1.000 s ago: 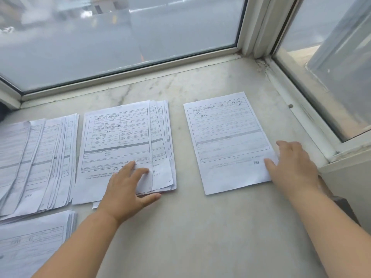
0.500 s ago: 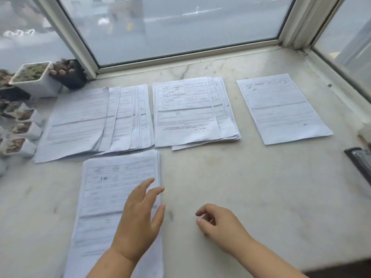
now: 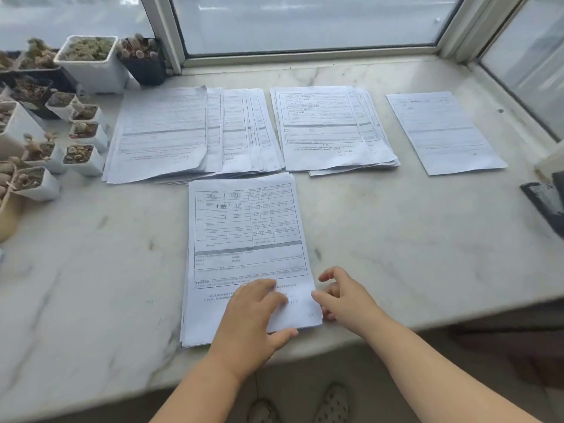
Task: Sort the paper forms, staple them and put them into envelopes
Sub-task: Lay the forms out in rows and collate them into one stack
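A near stack of printed paper forms [image 3: 247,239] lies on the marble sill in front of me. My left hand [image 3: 259,312] rests flat on its lower part, fingers spread. At the stack's lower right corner my right hand [image 3: 341,297] touches the edge, fingers curled and apart. Behind lie a fanned pile of forms [image 3: 189,135] on the left, a second pile [image 3: 329,129] in the middle, and a single form [image 3: 442,132] on the right.
Several small potted succulents [image 3: 85,59] crowd the left end of the marble sill [image 3: 412,239]. A black stapler [image 3: 546,206] lies at the right edge. Window frames close the back and right side. The sill's front edge runs just below my hands.
My view swung left and down from the far piles to the near stack. Both hands left the middle pile and the single form and came onto the near stack's lower end.
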Available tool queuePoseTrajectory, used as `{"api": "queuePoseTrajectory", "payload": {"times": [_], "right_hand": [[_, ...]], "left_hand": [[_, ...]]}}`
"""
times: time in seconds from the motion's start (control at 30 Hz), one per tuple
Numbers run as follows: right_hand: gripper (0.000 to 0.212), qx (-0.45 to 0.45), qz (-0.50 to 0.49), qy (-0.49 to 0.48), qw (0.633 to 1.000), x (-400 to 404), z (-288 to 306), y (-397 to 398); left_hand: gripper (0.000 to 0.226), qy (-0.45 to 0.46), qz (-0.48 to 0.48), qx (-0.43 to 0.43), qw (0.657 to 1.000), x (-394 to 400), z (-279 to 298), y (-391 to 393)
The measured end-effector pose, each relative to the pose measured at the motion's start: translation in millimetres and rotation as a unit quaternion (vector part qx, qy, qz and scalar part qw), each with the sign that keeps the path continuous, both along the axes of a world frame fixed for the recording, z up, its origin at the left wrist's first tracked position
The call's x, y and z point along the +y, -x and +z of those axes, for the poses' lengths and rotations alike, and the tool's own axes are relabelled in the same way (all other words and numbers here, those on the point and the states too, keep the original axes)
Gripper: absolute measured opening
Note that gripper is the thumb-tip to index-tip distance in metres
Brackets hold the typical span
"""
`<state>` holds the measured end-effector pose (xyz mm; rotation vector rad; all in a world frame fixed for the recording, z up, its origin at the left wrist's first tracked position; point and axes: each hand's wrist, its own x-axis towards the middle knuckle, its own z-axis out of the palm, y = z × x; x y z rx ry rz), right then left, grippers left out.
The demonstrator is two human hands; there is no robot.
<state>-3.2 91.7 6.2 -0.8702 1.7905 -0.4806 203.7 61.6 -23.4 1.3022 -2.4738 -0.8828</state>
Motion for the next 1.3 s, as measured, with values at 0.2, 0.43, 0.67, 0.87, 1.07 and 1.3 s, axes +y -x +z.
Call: {"api": "queuePoseTrajectory", "payload": {"times": [0.2,0.43,0.67,0.87,1.07,1.3], "right_hand": [[0.055,-0.001,0.117,0.051,0.992,5.4,-1.5,5.0],[0.054,0.036,0.131,0.104,0.985,2.3,-16.0,1.9],[0.051,-0.083,0.03,0.102,0.991,1.7,-15.9,2.7],[0.059,-0.208,-0.003,0.049,0.977,5.7,-13.6,10.7],[0.053,-0.246,-0.016,0.047,0.968,11.8,-16.4,11.6],[0.037,-0.245,-0.016,0.066,0.967,13.7,-20.5,11.5]], "left_hand": [[0.053,-0.002,0.011,0.038,0.999,1.3,-9.3,-5.1],[0.059,-0.006,0.019,0.043,0.999,2.4,-9.4,-6.6],[0.057,-0.01,0.038,0.054,0.998,2.5,-11.5,-6.1],[0.067,0.002,0.032,0.052,0.998,4.8,-13.1,-7.1],[0.051,-0.002,0.04,0.065,0.997,5.1,-15.3,-7.9],[0.051,0.035,0.149,0.137,0.979,11.7,-8.6,6.7]]}}
